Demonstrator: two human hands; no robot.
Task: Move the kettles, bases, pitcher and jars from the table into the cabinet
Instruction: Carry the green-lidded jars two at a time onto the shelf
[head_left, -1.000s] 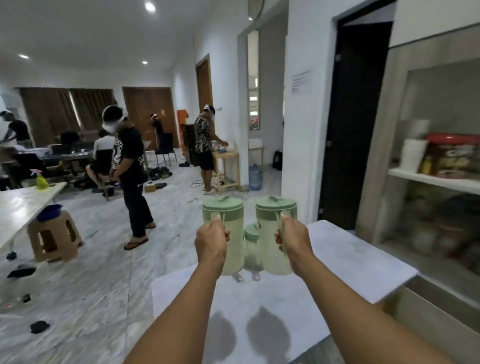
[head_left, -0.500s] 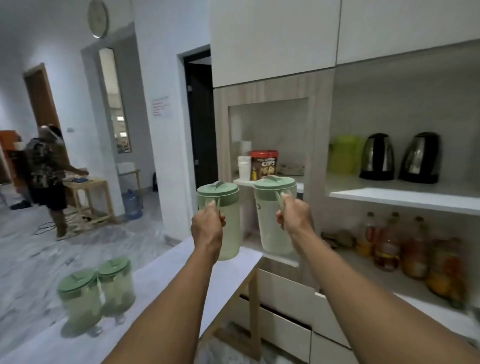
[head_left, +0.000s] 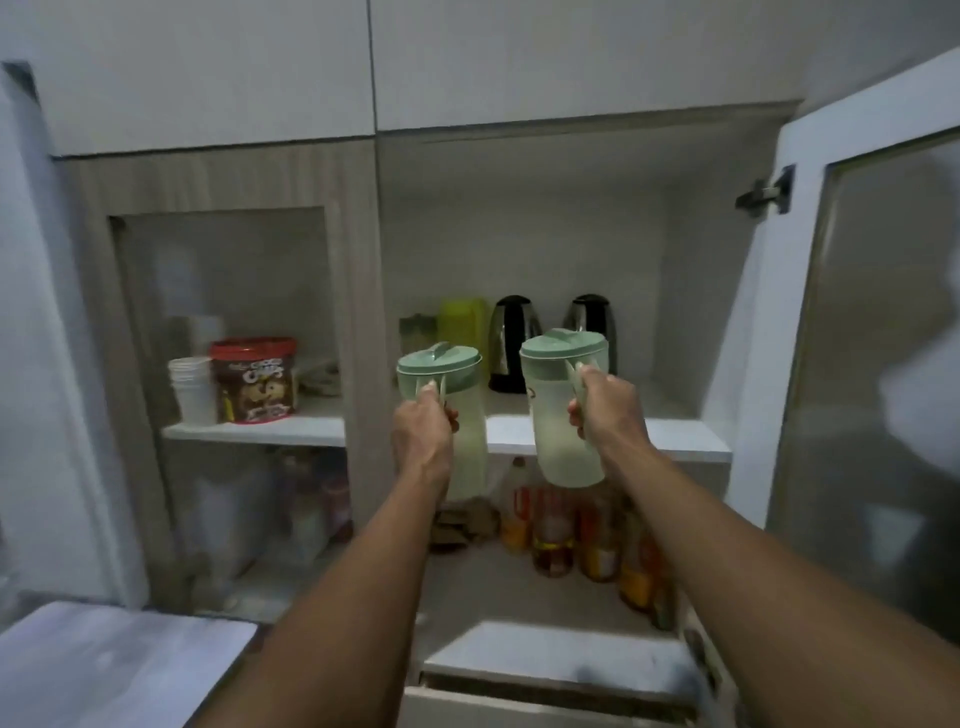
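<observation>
I face the open cabinet with a pale green lidded jar in each hand. My left hand (head_left: 422, 434) grips the handle of the left jar (head_left: 462, 415). My right hand (head_left: 608, 410) grips the handle of the right jar (head_left: 558, 415). Both jars hang in front of the white upper shelf (head_left: 680, 441), at its edge height. On that shelf at the back stand two steel-and-black kettles (head_left: 511, 340) (head_left: 592, 314) and a yellow-green pitcher (head_left: 462, 317).
The cabinet door (head_left: 857, 338) stands open at the right. Several bottles (head_left: 597, 540) fill the lower shelf. A red-lidded cereal tub (head_left: 254, 379) and white cups (head_left: 192, 389) sit in the left compartment. The table corner (head_left: 114, 665) lies at the lower left.
I have turned from the table to face the cabinet and moved closer, carrying both jars. The jars left on the table have gone out of view.
</observation>
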